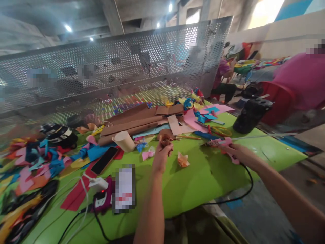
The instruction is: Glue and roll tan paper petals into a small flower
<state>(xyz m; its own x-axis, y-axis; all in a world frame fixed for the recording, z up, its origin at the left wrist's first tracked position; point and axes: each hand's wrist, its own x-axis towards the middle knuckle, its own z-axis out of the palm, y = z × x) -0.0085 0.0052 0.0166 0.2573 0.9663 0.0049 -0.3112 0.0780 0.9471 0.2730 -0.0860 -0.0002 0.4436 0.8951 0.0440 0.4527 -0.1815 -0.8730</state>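
Near the middle of the table, my left hand (164,152) is closed around a small brown paper piece (165,139), cupped like a flower. My right hand (235,152) grips a pink hot glue gun (223,143), its tip pointing left and its black cord hanging below. A long pale glue stick (264,136) extends rightward from the gun's back. Between my hands, a folded peach paper flower (183,160) lies on the green tabletop (200,186). Left of my left hand lie a pink paper piece (148,154) and a blue one (142,145).
Brown cardboard strips (132,123) and a paper roll (124,141) lie beyond my left hand. Coloured scraps, a dark phone (105,160) and a power strip (103,200) with cables occupy the left. A perforated metal screen (114,74) backs the table. A black container (251,113) stands right.
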